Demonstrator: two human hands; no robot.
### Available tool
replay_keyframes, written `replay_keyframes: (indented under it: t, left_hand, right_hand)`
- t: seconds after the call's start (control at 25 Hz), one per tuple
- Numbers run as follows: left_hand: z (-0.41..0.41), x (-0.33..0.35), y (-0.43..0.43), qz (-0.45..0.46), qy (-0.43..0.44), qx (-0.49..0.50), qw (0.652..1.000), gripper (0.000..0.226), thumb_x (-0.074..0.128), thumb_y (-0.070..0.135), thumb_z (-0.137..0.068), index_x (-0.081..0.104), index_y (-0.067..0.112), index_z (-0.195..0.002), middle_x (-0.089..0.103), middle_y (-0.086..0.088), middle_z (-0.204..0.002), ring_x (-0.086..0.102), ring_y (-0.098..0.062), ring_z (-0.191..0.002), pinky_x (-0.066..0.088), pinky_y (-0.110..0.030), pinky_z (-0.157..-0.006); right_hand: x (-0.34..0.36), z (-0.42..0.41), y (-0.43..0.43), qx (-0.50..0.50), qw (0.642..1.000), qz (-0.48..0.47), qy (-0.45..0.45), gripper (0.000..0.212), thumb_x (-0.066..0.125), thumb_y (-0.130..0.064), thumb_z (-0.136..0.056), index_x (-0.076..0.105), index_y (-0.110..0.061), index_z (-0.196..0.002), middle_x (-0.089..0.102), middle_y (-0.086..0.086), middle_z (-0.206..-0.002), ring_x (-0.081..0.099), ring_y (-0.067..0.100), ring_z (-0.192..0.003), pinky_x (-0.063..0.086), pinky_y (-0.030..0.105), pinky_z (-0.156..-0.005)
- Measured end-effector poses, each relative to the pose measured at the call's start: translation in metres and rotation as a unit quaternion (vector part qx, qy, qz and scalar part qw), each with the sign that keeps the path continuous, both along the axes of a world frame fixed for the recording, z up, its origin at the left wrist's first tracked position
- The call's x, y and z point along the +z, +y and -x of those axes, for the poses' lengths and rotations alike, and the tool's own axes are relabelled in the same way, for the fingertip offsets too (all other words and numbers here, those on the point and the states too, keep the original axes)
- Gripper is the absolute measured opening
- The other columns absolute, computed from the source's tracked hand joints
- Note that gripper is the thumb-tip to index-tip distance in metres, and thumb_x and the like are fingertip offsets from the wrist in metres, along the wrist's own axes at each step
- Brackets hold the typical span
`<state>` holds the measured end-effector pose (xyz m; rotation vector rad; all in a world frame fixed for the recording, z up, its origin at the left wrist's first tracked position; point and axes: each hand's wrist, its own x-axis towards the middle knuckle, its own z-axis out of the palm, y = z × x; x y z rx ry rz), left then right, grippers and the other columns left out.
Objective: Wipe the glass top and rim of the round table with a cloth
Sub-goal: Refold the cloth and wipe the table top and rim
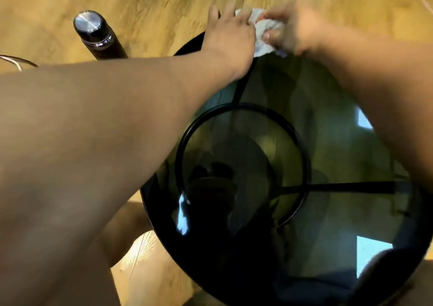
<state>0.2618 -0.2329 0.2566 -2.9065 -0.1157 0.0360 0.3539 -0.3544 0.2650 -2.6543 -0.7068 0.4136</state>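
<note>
A dark flask point(98, 36) with a shiny metal cap stands on the pale wood-grain floor point(152, 5), a thin wire point(16, 60) lying nearby.

Your right hand point(293, 31) is smeared by motion blur, its grip on the cloth point(264, 36) impossible to read finger by finger. Most of the cloth is hidden between that hand and your left hand point(229, 33), which together cover the far rim of the worktop point(339, 165). Your left forearm hides the worktop's left side and the lower body of the flask point(98, 33). The bottom edge cuts off the near rim. A thin cable point(14, 59) runs out at the left edge.
</note>
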Motion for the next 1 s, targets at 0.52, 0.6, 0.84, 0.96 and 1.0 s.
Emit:
replay_keyframes:
  t: [0.52,0.6,0.84,0.96,1.0]
  left_hand:
    - [0.281,0.023,-0.117,0.115,0.062,-0.124,0.984,0.046,0.045,0.033,-0.096,0.040,0.018,-0.139,0.043,-0.002,-0.133,0.039,-0.032,-0.117,0.036,-0.041,-0.088]
    - [0.322,0.032,-0.133,0.120,0.104,-0.157,0.975,0.045,0.044,0.030,-0.097,0.041,0.018,-0.140,0.041,-0.002,-0.135,0.038,-0.030,-0.117,0.037,-0.041,-0.091]
    - [0.310,0.041,-0.133,0.095,0.105,-0.207,0.968,0.038,0.043,0.020,-0.094,0.051,0.022,-0.131,0.046,0.000,-0.120,0.042,-0.025,-0.108,0.035,-0.039,-0.086]
    - [0.264,0.032,-0.123,0.065,0.078,-0.197,0.975,0.029,0.046,0.030,-0.095,0.059,0.026,-0.121,0.049,0.003,-0.111,0.045,-0.024,-0.104,0.028,-0.037,-0.077]
    - [0.244,0.028,-0.119,0.058,0.071,-0.187,0.978,0.027,0.047,0.034,-0.096,0.059,0.026,-0.118,0.050,0.004,-0.109,0.046,-0.024,-0.104,0.025,-0.037,-0.076]
  right_hand:
    - [0.004,0.303,-0.160,0.113,0.986,0.095,-0.080,0.042,0.043,-0.048,-0.095,0.048,-0.038,-0.135,0.059,0.001,-0.107,0.054,0.025,-0.105,0.050,0.043,-0.084]
    - [0.003,0.349,-0.189,0.120,0.988,0.048,-0.090,0.041,0.043,-0.049,-0.091,0.054,-0.037,-0.129,0.060,-0.002,-0.102,0.056,0.021,-0.096,0.052,0.039,-0.074]
    - [0.001,0.352,-0.199,0.106,0.988,0.053,-0.102,0.035,0.054,-0.048,-0.088,0.062,-0.040,-0.121,0.060,-0.006,-0.099,0.059,0.020,-0.096,0.044,0.039,-0.080]
    - [-0.001,0.301,-0.186,0.095,0.989,0.047,-0.106,0.035,0.059,-0.042,-0.091,0.060,-0.038,-0.125,0.059,0.000,-0.104,0.057,0.025,-0.101,0.041,0.043,-0.083]
    - [-0.003,0.282,-0.181,0.085,0.989,0.038,-0.119,0.037,0.059,-0.042,-0.091,0.058,-0.035,-0.127,0.060,0.001,-0.106,0.058,0.026,-0.102,0.042,0.044,-0.082]
